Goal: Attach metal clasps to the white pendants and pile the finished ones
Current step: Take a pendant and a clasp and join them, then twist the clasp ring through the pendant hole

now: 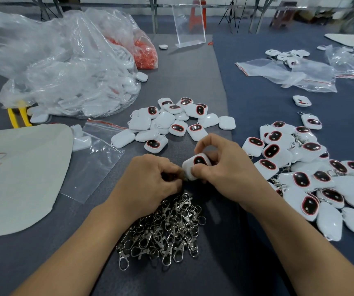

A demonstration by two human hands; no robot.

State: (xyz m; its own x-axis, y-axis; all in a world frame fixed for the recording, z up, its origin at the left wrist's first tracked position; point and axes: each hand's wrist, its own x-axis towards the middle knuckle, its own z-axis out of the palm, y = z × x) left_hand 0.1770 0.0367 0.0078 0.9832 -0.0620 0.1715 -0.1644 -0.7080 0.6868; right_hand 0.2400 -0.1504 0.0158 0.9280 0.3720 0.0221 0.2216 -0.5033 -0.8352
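My right hand [225, 167] pinches a white pendant [196, 165] with a dark oval face, held just above the table's middle. My left hand [150, 178] has its fingers curled at the pendant's lower corner and grips a small metal clasp [184, 178], mostly hidden by the fingers. A heap of loose metal clasps [165, 227] lies right below both hands. A group of bare white pendants [167, 122] lies beyond the hands. A big pile of pendants with clasps on them [312, 176] spreads at the right.
A large clear bag of white parts [65, 71] and a bag of red bits [144, 52] sit at the back left. Yellow pliers [18, 116], a white sheet [18, 176] and a flat zip bag [95, 159] lie at the left. More clear bags [289, 73] lie far right.
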